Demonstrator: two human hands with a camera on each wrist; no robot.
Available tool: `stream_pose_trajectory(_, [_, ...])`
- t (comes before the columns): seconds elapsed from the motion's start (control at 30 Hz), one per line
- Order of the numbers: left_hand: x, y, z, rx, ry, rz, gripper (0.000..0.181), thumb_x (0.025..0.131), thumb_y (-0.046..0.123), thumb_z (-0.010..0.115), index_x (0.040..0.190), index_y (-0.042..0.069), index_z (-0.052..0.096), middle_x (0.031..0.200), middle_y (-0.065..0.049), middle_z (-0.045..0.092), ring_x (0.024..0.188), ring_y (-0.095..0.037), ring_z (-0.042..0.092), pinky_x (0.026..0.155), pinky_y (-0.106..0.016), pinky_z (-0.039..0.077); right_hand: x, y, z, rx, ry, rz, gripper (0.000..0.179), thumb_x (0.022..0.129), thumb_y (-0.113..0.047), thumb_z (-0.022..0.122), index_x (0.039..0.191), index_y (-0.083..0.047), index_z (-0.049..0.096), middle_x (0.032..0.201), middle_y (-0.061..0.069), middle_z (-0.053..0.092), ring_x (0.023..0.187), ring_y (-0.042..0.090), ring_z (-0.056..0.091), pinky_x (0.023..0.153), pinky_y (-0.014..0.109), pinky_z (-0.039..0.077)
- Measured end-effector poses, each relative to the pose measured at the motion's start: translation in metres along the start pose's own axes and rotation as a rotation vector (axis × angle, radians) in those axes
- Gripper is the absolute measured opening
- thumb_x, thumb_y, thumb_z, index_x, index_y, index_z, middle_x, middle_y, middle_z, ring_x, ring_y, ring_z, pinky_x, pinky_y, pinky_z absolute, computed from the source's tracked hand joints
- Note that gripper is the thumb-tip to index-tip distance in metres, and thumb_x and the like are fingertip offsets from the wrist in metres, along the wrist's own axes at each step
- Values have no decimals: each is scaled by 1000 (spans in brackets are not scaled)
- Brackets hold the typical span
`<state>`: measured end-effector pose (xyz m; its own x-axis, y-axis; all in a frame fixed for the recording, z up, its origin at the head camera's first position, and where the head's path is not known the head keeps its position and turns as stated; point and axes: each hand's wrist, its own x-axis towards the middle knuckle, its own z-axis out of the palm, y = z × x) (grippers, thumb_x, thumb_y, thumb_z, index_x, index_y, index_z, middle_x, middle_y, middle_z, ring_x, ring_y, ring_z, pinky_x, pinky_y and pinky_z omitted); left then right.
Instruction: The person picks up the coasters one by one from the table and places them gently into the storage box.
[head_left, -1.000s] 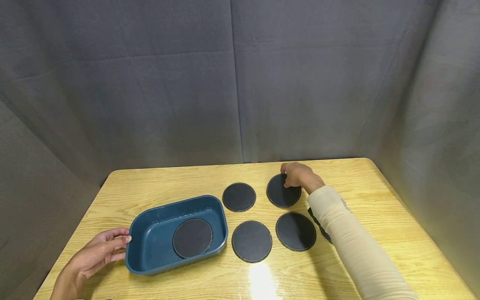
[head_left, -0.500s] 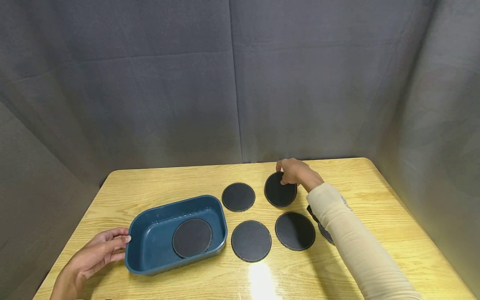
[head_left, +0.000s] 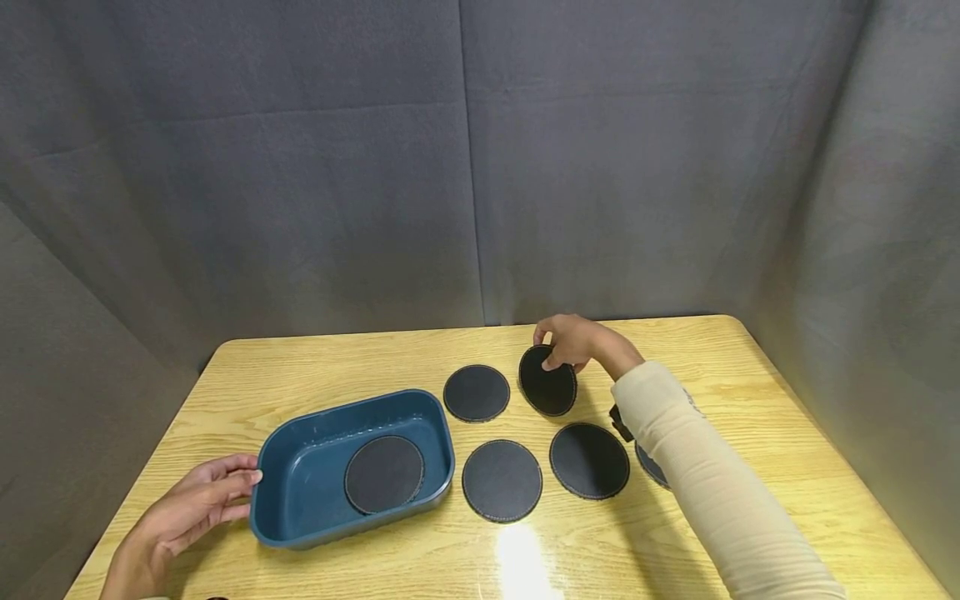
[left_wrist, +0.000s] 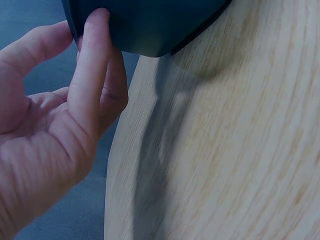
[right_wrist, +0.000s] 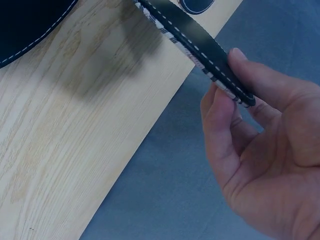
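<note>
My left hand [head_left: 202, 500] pinches the left end of a blue plastic bin [head_left: 300, 492], one finger against its outer wall in the left wrist view. A round black coaster [head_left: 386, 475] lies flat in the bin, toward its right side. Near the table's back edge, my right hand [head_left: 573, 342] pinches another black stitched coaster [head_left: 551, 387] between thumb and fingers. The right wrist view shows this held coaster [right_wrist: 200, 47] tilted, with a light patterned underside, its edge toward the camera and a shadow on the wood below.
Several more black coasters lie flat on the wooden table [head_left: 337, 367]: a back coaster [head_left: 476, 393], a front coaster [head_left: 502, 481], one to its right [head_left: 590, 461], and a coaster [head_left: 651, 467] partly hidden by the right sleeve [head_left: 705, 475]. Grey curtains [head_left: 337, 208] surround the table.
My right hand has moved slightly left with its coaster, which has gone from nearly flat to tilted up. The left hand and the bin stay in place.
</note>
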<state>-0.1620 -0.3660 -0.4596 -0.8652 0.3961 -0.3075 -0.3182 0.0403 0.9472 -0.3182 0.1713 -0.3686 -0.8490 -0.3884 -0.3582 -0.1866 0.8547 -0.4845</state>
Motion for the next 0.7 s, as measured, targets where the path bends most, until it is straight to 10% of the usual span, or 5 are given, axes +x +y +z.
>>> stream_pose_trajectory(0.7, [-3,-2,-1,15,-3,4,13,103,5,49,114,11,52,105,1,61,97,-11,67,87,-36,60,-5,-55,-6,264,-100,-201,41,91,-7,71,129,-8,54,120,20,55,83,22,59,61,31,56])
